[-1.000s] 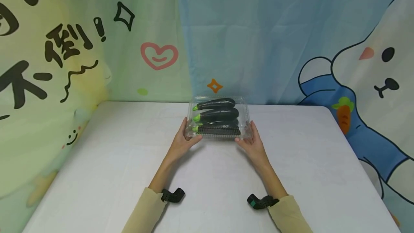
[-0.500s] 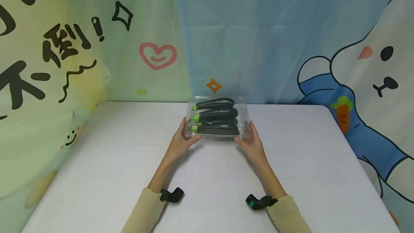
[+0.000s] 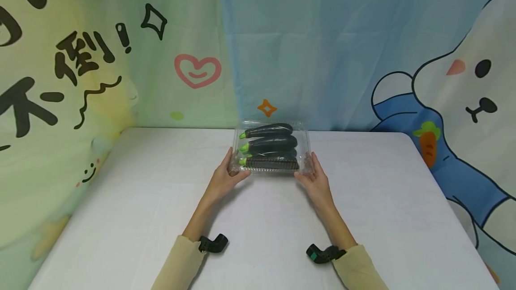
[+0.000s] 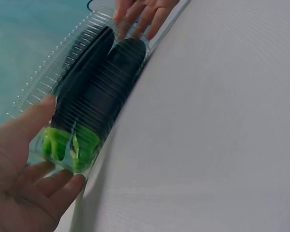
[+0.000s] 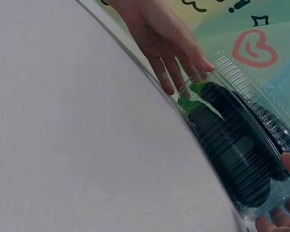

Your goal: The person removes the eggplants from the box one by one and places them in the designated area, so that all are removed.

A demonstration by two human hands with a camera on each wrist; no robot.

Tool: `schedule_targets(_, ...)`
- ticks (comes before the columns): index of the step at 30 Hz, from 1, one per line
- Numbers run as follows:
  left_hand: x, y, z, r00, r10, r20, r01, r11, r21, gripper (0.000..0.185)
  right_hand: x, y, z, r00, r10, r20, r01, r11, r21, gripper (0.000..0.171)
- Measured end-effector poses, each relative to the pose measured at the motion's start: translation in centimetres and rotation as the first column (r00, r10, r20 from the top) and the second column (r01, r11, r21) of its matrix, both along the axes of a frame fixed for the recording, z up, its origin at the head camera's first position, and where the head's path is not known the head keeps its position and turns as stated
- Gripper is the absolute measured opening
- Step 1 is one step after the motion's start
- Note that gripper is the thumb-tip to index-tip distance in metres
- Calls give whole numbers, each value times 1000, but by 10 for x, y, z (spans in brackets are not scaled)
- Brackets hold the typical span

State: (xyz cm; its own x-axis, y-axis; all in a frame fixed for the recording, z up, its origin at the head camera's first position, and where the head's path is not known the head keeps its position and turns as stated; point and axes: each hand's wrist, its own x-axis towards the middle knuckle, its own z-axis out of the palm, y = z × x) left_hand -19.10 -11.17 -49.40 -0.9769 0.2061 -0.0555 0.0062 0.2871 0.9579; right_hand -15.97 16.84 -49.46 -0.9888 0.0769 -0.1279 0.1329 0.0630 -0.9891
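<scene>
**Both hands hold a clear box of eggplants at the back of the bench**

From my remote seat, I see the left hand (image 3: 224,177) gripping the left end of a clear plastic box (image 3: 271,167), thumb on the lid and fingers curled under its edge, as the left wrist view shows. The box sits on the white bench (image 3: 121,218), toward the far edge and near the middle, with its lid down. Inside lie several dark eggplants (image 3: 269,143), side by side, their green stems (image 3: 243,147) pointing to the left end. The right hand (image 3: 317,180) holds the right end in the same way, thumb above and fingers below the rim. The two hands are well apart, one at each end of the box. Behind the bench hangs a cartoon backdrop (image 3: 443,57) with a pink heart, an orange star and a white rabbit.
</scene>
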Motion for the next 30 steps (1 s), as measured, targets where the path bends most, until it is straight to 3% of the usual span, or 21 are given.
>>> schedule_targets(6,-1,0,4,1000,-25,-14,25,1000,5,87,1,6,3,1000,19,8,-19,1000,-6,83)
schedule_targets(13,15,0,37,998,-57,-28,56,998,-20,79,2,8,7,999,44,16,-45,999,16,82)
schedule_targets(15,15,-1,37,998,-60,-29,60,998,-15,77,3,8,8,998,56,19,-56,998,22,81)
schedule_targets(17,13,-2,33,997,-64,-35,64,998,-5,77,3,9,8,998,68,12,-69,997,26,79)
schedule_targets(23,0,-4,4,998,-34,-47,35,999,6,79,3,12,6,996,87,-18,-85,994,66,75)
schedule_targets(30,5,-3,0,999,0,-54,-1,1000,-25,77,2,15,4,990,127,-58,-120,987,111,73)
